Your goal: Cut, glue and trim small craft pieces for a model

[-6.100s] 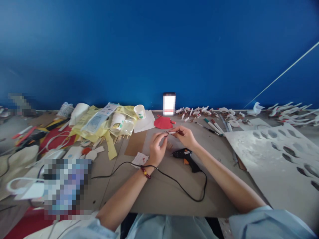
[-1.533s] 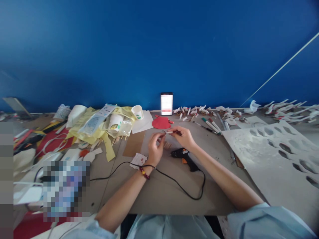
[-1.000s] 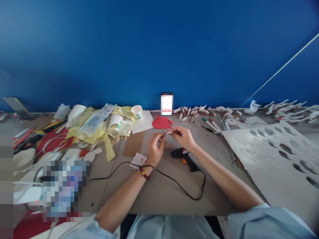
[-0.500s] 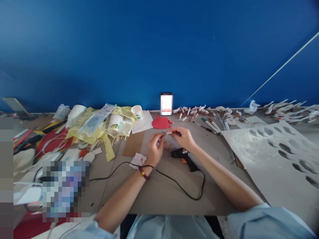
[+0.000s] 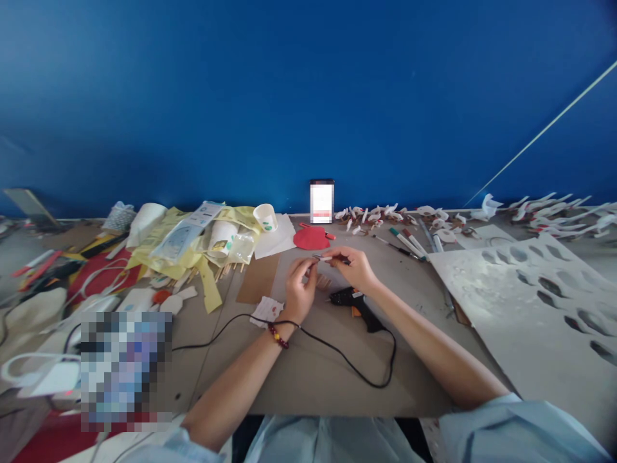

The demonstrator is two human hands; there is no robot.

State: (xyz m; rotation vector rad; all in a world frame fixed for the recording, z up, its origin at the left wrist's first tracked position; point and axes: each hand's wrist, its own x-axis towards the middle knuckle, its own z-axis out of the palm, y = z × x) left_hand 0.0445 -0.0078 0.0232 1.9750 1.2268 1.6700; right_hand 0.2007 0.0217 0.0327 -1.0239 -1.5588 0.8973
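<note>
My left hand [image 5: 301,290] is closed in a pinch, fingertips upward, at the centre of the table. Whatever it pinches is too small to make out. Facing it, my right hand [image 5: 355,265] grips a slim pen-like tool [image 5: 317,256], its metallic tip pointing at the left fingertips and its dark end showing below the palm. Just under the right hand lies a black glue gun [image 5: 364,308] with an orange trigger. Its cable loops across the table and passes by my left wrist. A crumpled white paper [image 5: 268,310] lies left of that wrist.
Red paper [image 5: 311,238] lies beyond my hands, before a propped phone [image 5: 322,202]. Markers [image 5: 409,241] and small white cut-outs [image 5: 369,215] are at the back right. A white sheet with cut-out holes [image 5: 511,283] covers the right. Cups, yellow packaging [image 5: 166,251] and cables crowd the left.
Both hands keep almost the same pose. The tool and fingertips have barely shifted, and the table items stay where they were.
</note>
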